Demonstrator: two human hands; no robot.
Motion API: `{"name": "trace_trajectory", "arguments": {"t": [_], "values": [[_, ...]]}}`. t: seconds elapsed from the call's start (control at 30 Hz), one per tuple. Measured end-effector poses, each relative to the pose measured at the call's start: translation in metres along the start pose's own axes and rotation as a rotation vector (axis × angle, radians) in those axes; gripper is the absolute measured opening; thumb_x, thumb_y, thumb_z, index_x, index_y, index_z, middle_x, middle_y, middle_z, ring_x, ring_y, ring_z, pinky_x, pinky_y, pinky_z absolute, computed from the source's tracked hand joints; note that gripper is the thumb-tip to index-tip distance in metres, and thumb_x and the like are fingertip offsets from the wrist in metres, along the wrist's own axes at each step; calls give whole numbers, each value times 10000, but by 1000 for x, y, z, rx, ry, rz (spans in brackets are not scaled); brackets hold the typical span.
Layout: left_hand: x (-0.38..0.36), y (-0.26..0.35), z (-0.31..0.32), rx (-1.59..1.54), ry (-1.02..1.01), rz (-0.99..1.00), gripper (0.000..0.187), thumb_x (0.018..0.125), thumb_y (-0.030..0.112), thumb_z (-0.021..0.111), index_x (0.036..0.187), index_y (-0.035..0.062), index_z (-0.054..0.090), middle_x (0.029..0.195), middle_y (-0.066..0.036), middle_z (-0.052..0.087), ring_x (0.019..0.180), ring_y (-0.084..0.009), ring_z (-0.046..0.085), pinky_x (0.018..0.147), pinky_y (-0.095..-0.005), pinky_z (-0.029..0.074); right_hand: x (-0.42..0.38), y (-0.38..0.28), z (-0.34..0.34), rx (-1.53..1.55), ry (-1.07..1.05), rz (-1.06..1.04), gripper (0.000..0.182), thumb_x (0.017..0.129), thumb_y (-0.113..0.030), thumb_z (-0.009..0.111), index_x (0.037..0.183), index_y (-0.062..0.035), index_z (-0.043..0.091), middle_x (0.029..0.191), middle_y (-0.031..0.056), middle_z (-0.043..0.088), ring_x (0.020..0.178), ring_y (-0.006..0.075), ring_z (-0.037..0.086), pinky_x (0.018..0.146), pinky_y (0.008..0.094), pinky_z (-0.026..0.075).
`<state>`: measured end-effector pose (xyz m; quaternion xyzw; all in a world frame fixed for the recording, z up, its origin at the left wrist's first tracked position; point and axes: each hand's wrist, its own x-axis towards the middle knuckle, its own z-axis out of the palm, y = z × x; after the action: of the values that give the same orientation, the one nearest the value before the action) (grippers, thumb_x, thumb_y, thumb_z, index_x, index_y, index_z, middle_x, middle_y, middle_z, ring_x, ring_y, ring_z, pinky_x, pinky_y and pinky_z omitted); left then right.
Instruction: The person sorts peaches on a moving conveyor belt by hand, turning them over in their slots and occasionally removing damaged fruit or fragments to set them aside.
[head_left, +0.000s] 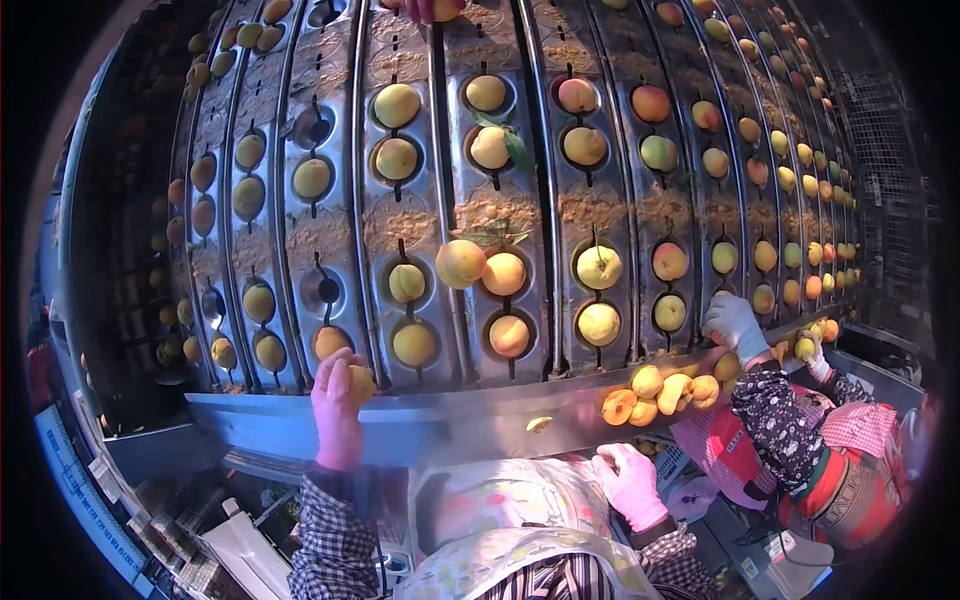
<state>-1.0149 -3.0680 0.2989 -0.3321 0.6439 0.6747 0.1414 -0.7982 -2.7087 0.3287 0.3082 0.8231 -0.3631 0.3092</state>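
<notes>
Wearing a pink glove, my left hand [338, 400] is closed around a yellow peach [361, 385] at the lower edge of the metal tray rows [400, 215]. Just above it, another peach [331, 342] sits in a cup. My right hand [630, 484], also in a pink glove, rests below the metal ledge [480, 418] near my apron; its fingers are curled and what they hold, if anything, is hidden. Peaches fill many cups, and one loose peach [460, 264] lies beside a seated peach [504, 273] with a leaf above them.
Several peaches and cut pieces [646, 382] lie on the ledge's right part. A co-worker's white-gloved hand [735, 325] reaches to the trays at right, the other [817, 360] near the ledge. Someone's fingers [430, 10] show at the top edge.
</notes>
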Motion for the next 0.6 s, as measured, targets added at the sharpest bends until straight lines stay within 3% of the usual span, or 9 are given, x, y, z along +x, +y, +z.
{"name": "trace_trajectory", "arguments": {"t": [0.03,0.1,0.2,0.27,0.3,0.33,0.4,0.47,0.6], "values": [[13,0,-1,72,-28,63,332,995,242,597,1244,24,616,1126,-76,654,955,-137,626,855,-268,519,7,-7,0,10,79,-105,213,887,-163,737,1062,-43,713,958,120,706,815,234,713,715,327,561],[24,13,21,203,-97,191,392,948,131,577,1322,14,575,1194,-51,621,992,-118,600,894,-265,489,21,-24,-5,33,98,-166,241,890,-164,736,1094,-41,702,961,122,698,804,235,705,726,333,563],[42,13,51,253,-258,101,474,894,34,603,1364,21,544,1272,-47,579,987,-101,592,893,-263,491,49,-37,-14,95,227,-305,294,880,-158,742,1145,-44,683,977,128,695,843,256,691,766,350,558],[50,8,86,709,-301,571,666,849,90,672,1477,74,451,1363,-114,540,1136,-253,624,939,-358,516,74,-44,-33,19,336,-322,343,869,-160,753,1175,-30,666,1019,137,693,945,269,681,840,370,544],[50,6,105,807,-276,677,674,862,80,669,1494,70,434,1352,-116,547,1150,-247,619,944,-350,517,89,-39,-42,25,397,-298,356,858,-213,760,1172,-74,669,1068,150,685,984,337,671,856,413,550],[45,3,125,907,-247,781,683,874,69,665,1510,66,418,1341,-118,555,1165,-240,613,949,-342,518,108,-37,-56,61,464,-331,370,850,-197,768,1181,-67,665,1071,158,683,964,339,676,840,408,555],[36,11,154,1040,-231,643,754,843,138,739,1522,108,412,1367,-151,544,1248,-319,588,1018,-401,502,143,-32,-84,48,565,-289,401,856,-212,771,1208,-60,654,1082,149,679,951,322,682,824,402,556],[38,3,167,1066,-185,654,763,820,182,771,1501,124,431,1356,-158,537,1224,-347,589,1010,-406,513,184,-24,-106,5,707,-269,437,855,-291,768,1220,-78,657,1126,152,675,988,338,675,851,415,551],[39,4,179,1170,-122,676,751,820,198,774,1487,137,434,1340,-151,541,1197,-357,606,985,-423,529,242,-26,-132,-335,614,-116,501,863,-422,727,1232,-101,622,1195,163,633,1112,360,629,933,471,518]]}}
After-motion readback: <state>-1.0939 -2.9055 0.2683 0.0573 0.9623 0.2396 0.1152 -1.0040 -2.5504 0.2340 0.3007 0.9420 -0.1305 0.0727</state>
